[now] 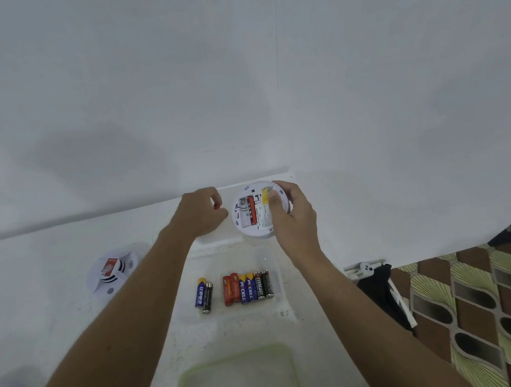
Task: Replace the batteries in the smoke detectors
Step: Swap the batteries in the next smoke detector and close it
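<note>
My right hand [295, 220] grips smoke detector [244, 222] by rim, just beyond clear tray [239, 261]. Left hand [202, 213] pinches red battery [215, 206], likewise beyond tray. I judge detector light, rigid, slick: hold rim, avoid open bay.
</note>
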`<state>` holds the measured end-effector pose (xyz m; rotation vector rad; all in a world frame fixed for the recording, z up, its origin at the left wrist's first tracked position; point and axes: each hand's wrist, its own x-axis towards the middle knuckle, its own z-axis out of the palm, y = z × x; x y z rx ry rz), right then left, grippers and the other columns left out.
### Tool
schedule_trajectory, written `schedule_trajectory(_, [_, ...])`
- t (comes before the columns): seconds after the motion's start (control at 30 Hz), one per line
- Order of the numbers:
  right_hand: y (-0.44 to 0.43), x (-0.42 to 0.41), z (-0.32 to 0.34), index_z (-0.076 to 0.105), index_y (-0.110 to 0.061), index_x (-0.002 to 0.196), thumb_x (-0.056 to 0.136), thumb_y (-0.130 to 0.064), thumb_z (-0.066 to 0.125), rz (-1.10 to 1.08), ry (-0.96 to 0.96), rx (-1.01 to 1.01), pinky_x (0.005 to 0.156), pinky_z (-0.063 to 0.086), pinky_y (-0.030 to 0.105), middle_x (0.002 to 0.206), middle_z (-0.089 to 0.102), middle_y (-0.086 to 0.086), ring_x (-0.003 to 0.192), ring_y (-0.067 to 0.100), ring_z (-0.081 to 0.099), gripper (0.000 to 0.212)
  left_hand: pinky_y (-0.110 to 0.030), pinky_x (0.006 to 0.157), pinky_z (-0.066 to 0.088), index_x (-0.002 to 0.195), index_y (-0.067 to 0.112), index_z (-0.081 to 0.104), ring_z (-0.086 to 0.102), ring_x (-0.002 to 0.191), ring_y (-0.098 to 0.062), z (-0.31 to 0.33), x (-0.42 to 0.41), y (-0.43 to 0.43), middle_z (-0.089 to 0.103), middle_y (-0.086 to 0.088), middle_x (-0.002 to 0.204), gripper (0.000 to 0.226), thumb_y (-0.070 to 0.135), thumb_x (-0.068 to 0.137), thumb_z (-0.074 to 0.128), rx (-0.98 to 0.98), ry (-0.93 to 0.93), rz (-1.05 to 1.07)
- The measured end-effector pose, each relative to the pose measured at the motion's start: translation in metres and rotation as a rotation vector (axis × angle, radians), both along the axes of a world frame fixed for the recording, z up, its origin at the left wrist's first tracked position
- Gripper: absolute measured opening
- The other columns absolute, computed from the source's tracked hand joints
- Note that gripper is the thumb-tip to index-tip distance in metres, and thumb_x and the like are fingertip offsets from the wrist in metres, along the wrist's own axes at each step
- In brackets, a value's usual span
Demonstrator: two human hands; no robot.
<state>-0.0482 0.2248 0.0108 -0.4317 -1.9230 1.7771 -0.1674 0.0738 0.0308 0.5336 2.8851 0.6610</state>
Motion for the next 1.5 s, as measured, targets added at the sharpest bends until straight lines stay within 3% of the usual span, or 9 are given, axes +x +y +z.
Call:
schedule_trajectory(0.1, [0.001, 0.002, 0.000, 0.061, -0.019, 0.119, 0.103, -0.026, 0.053, -0.010, -0.007, -0.019, 0.066, 0.048, 0.008, 0.101, 0.066, -0.015, 0.084, -0.014, 0.062, 0.019, -0.029, 0.069, 0.047, 0.091, 0.024, 0.065, 0.059, 0.074, -0.022, 0.012, 0.014, 0.002, 0.064, -0.004, 0.074, 0.009, 0.020, 0.090, 0.057, 0.200, 0.046, 0.016])
schedule_trajectory(0.2, [0.000, 0.003, 0.001, 0.062, -0.017, 0.121, 0.103, -0.027, 0.053, -0.020, -0.011, -0.028, 0.065, 0.049, 0.009, 0.102, 0.066, -0.012, 0.084, -0.012, 0.062, 0.022, -0.020, 0.069, 0.044, 0.098, 0.031, 0.071, 0.059, 0.080, -0.012, 0.024, 0.031, 0.001, 0.065, -0.002, 0.086, 0.018, 0.021, 0.094, 0.057, 0.344, 0.082, 0.023])
schedule_trajectory(0.33, [-0.002, 0.003, 0.003, 0.061, -0.018, 0.121, 0.103, -0.027, 0.053, -0.025, -0.008, -0.037, 0.065, 0.050, 0.010, 0.104, 0.067, -0.010, 0.084, -0.010, 0.063, 0.022, -0.012, 0.054, 0.040, 0.103, 0.022, 0.068, 0.060, 0.062, -0.003, 0.036, 0.063, -0.004, 0.065, 0.004, 0.086, 0.020, 0.009, 0.088, 0.066, 0.566, 0.038, -0.037])
schedule_trajectory(0.5, [-0.004, 0.004, 0.006, 0.062, -0.018, 0.121, 0.102, -0.029, 0.054, -0.023, 0.002, -0.033, 0.070, 0.051, 0.012, 0.107, 0.068, -0.007, 0.092, -0.001, 0.066, 0.023, -0.004, 0.063, 0.040, 0.088, 0.026, 0.074, 0.059, 0.068, 0.005, 0.032, 0.081, -0.005, 0.068, 0.012, 0.083, 0.014, 0.016, 0.080, 0.078, 0.500, 0.095, -0.055])
schedule_trajectory(0.67, [-0.005, 0.006, 0.009, 0.062, -0.020, 0.121, 0.102, -0.029, 0.054, -0.013, -0.004, -0.058, 0.071, 0.052, 0.012, 0.106, 0.067, -0.010, 0.094, 0.000, 0.066, 0.022, 0.001, 0.077, 0.036, 0.108, 0.034, 0.075, 0.057, 0.095, 0.013, 0.027, 0.090, -0.012, 0.065, 0.020, 0.101, 0.021, 0.029, 0.088, 0.069, 0.381, 0.095, -0.157])
schedule_trajectory(0.87, [-0.006, 0.009, 0.009, 0.065, -0.028, 0.113, 0.102, -0.028, 0.055, 0.051, -0.003, -0.104, 0.076, 0.056, 0.021, 0.104, 0.070, -0.010, 0.094, 0.004, 0.068, 0.015, -0.017, 0.088, 0.038, 0.101, 0.047, 0.069, 0.049, 0.109, -0.002, 0.017, 0.097, -0.018, 0.054, 0.018, 0.107, 0.026, 0.033, 0.081, 0.076, 0.474, 0.077, -0.109])
schedule_trajectory(1.03, [-0.006, 0.010, 0.015, 0.068, -0.026, 0.110, 0.101, -0.024, 0.055, 0.085, -0.003, -0.145, 0.071, 0.054, 0.019, 0.100, 0.071, -0.011, 0.089, 0.002, 0.069, 0.015, -0.023, 0.090, 0.044, 0.108, 0.049, 0.069, 0.054, 0.108, -0.006, 0.013, 0.111, -0.019, 0.054, 0.011, 0.120, 0.021, 0.040, 0.089, 0.064, 0.656, -0.121, -0.027])
schedule_trajectory(1.3, [-0.019, 0.014, 0.014, 0.068, -0.019, 0.119, 0.102, -0.025, 0.052, 0.160, -0.003, -0.045, 0.066, 0.053, 0.017, 0.100, 0.071, -0.010, 0.083, -0.003, 0.067, 0.024, -0.020, 0.074, 0.050, 0.122, 0.022, 0.066, 0.064, 0.091, -0.006, 0.010, 0.130, -0.026, 0.068, 0.010, 0.116, 0.032, 0.011, 0.092, 0.064, 1.047, -0.253, 0.093])
schedule_trajectory(1.5, [-0.042, 0.019, 0.018, 0.066, -0.021, 0.122, 0.104, -0.026, 0.049, 0.244, 0.030, 0.000, 0.070, 0.055, 0.019, 0.103, 0.070, -0.011, 0.089, -0.002, 0.066, 0.025, -0.045, 0.097, 0.053, 0.118, 0.019, 0.069, 0.063, 0.110, -0.030, 0.006, 0.134, -0.047, 0.069, 0.002, 0.119, 0.032, 0.005, 0.091, 0.063, 1.124, -0.225, 0.205])
